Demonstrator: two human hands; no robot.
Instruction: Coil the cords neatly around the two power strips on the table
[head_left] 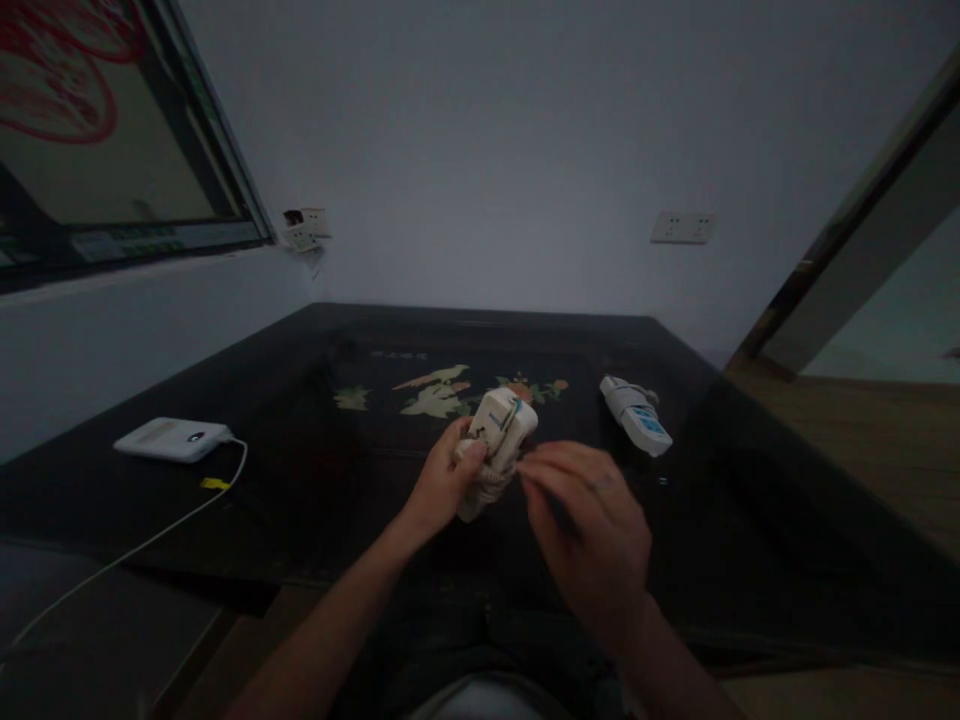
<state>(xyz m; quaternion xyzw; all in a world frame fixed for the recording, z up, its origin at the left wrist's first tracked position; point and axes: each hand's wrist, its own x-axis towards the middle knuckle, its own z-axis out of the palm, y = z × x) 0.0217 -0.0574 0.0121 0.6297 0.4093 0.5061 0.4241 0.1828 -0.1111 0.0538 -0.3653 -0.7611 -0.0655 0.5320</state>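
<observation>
My left hand (442, 475) is closed around a whitish power strip (491, 415) with its cord (491, 485) wound about the lower part. A thin blue stripe and a small blue marking show on the strip's upper end. It is held tilted above the table. Just to its right, my right hand (589, 510) has its thumb and fingertips drawn together in a pinch at the edge of the wound cord. Blur and dim light hide what lies between those fingertips.
On the dark table (315, 530) lies a second white strip (637, 415) with a wrapped cord and blue label, at right. A white device (172, 440) with a cable (142, 545) and a yellow tag (215, 484) lie at left. Wall sockets (682, 228) are behind.
</observation>
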